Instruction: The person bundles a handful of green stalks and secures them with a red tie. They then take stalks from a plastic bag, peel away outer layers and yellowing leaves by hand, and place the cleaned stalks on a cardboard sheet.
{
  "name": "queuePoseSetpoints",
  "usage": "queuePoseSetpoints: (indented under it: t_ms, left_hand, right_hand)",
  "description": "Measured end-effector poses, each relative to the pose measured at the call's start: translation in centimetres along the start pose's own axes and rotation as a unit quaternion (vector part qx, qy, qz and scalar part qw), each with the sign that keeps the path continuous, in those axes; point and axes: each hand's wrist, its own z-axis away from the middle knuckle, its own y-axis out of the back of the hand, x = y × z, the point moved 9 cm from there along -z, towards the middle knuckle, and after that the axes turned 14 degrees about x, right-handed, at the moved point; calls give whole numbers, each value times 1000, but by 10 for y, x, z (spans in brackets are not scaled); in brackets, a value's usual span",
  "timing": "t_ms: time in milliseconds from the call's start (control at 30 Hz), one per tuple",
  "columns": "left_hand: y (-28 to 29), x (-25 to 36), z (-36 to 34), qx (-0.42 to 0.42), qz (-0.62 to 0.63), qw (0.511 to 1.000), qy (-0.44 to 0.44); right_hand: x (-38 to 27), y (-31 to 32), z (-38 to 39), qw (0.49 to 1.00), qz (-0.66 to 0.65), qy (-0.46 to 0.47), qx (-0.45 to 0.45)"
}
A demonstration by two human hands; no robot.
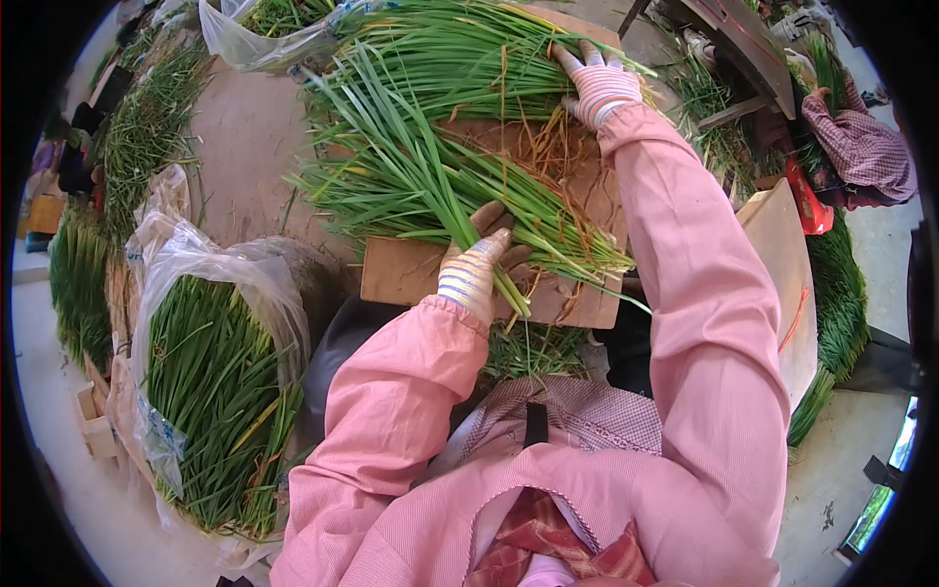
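In striped work gloves, both my hands are over a low wooden board (391, 269) heaped with garlic chives. My left hand (479, 259) is closed round a small bunch of chives (416, 161), its leaves slanting up to the left and its cut ends sticking out below the fingers. Beneath that bunch lies a nearer pile of chives (372, 191) with pale stems to the right. My right hand (597, 86) rests at the stem end of the far pile of chives (440, 68), fingers stretched and apart. Brown withered leaves (548, 147) lie between the piles.
A clear plastic bag (264, 264) full of chives stands at the left, and another plastic bag (230, 34) at the far left. Loose chive scraps (147, 147) litter the floor. At the right are a wooden panel (782, 235), a red bag (810, 201) and another person's sleeve (861, 147).
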Motion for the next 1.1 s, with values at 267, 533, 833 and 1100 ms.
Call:
queuePoseSetpoints:
  t_ms: [267,533,833,1100]
  left_hand:
    - [-1,62,21,-21,-61,980,-186]
    - [2,84,21,-76,23,975,-207]
    - [6,69,18,-65,12,986,-153]
    - [13,97,27,-24,-69,948,-309]
  right_hand:
    - [5,14,36,953,-281,109,-28]
    - [-54,23,174,984,-129,58,-108]
    - [-37,15,148,632,-733,-213,-134]
    - [37,-49,99,959,-200,-143,-142]
